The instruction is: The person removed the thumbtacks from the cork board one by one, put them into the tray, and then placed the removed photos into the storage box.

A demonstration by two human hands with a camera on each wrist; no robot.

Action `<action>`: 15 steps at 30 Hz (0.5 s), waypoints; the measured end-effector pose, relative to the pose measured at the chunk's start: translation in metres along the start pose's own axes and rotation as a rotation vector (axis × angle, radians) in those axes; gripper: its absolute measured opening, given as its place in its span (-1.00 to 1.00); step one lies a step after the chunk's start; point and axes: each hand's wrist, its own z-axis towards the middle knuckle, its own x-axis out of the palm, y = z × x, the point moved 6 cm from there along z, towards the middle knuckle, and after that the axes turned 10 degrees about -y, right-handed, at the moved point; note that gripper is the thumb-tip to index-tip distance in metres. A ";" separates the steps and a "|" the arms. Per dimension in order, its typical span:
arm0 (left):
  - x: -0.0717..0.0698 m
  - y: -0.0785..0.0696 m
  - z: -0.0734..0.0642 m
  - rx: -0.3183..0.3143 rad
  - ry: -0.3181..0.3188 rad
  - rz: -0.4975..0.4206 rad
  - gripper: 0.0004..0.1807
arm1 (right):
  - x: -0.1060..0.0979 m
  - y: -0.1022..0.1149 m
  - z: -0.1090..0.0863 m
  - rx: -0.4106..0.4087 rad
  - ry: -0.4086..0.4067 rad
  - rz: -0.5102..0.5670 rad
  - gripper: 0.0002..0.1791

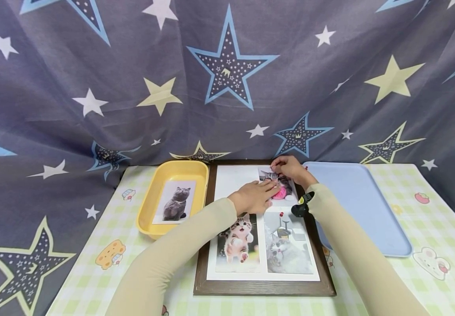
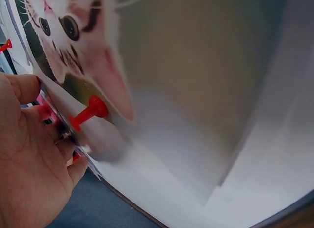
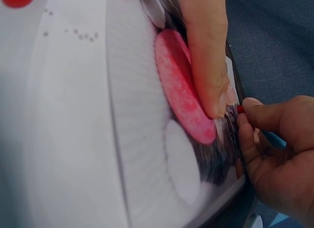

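My left hand (image 1: 254, 196) presses on a photo of a tabby cat with a pink ball (image 1: 284, 194) at the upper right of a brown-framed white board (image 1: 233, 287). At that photo's top edge, my right hand (image 1: 290, 169) pinches a red push pin (image 3: 240, 109) between thumb and finger. Below lie a photo of a leaping kitten (image 1: 238, 243), with a red push pin (image 2: 88, 113) near its top, and a photo of a white cat (image 1: 288, 259), topped by another red push pin (image 1: 281, 214).
Left of the board, a yellow tray (image 1: 145, 210) holds a grey cat photo (image 1: 176, 204). A blue tray (image 1: 363, 210) lies to the right, with something small and red at its upper left corner. A star-patterned curtain (image 1: 227, 127) hangs behind the checked tablecloth (image 1: 93, 281).
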 end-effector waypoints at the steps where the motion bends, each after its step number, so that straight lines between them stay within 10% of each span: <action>1: 0.000 0.000 0.000 -0.001 0.000 -0.001 -0.33 | 0.000 0.000 0.000 0.001 -0.001 -0.001 -0.77; 15: -0.001 -0.001 -0.001 -0.003 0.001 -0.010 -0.33 | 0.000 -0.001 0.001 0.021 -0.017 0.008 -0.77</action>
